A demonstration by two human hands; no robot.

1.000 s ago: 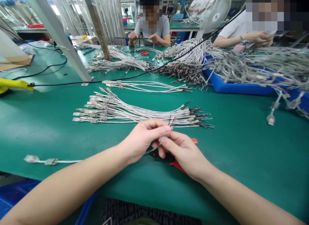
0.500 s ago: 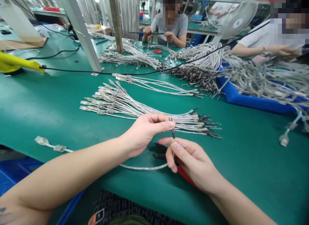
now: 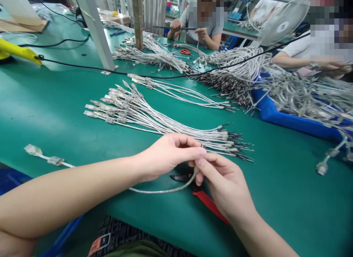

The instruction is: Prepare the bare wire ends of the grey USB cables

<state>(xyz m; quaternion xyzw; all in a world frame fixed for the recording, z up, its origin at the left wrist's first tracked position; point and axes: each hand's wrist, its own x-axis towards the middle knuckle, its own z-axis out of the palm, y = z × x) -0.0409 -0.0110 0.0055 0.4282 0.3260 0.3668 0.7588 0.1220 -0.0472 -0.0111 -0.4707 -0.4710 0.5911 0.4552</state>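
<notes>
My left hand point(image 3: 175, 154) is closed in a pinch on the thin wire ends of a grey-white USB cable point(image 3: 161, 191). Touching its fingertips, my right hand point(image 3: 224, 179) pinches the same cable near its stripped end; the fingers hide most of the wires. From there the cable loops down under my left forearm to its clear-covered plug point(image 3: 33, 150) on the left. Beneath my right hand lies a pair of cutters with red handles point(image 3: 211, 205) and dark jaws, partly covered. Just beyond my hands, a fanned bundle of similar cables point(image 3: 154, 119) rests on the green table point(image 3: 55, 102).
A smaller cable group point(image 3: 179, 91) lies farther back. Large cable piles point(image 3: 234, 65) and a blue bin point(image 3: 289, 120) full of cables stand at back right. A black cord point(image 3: 91, 67) crosses the table near a metal post point(image 3: 96, 32). Co-workers sit opposite.
My hands have come together, and my right fingertips have risen to meet the left ones at the wire ends. More of the red-handled cutters shows. The view has shifted slightly.
</notes>
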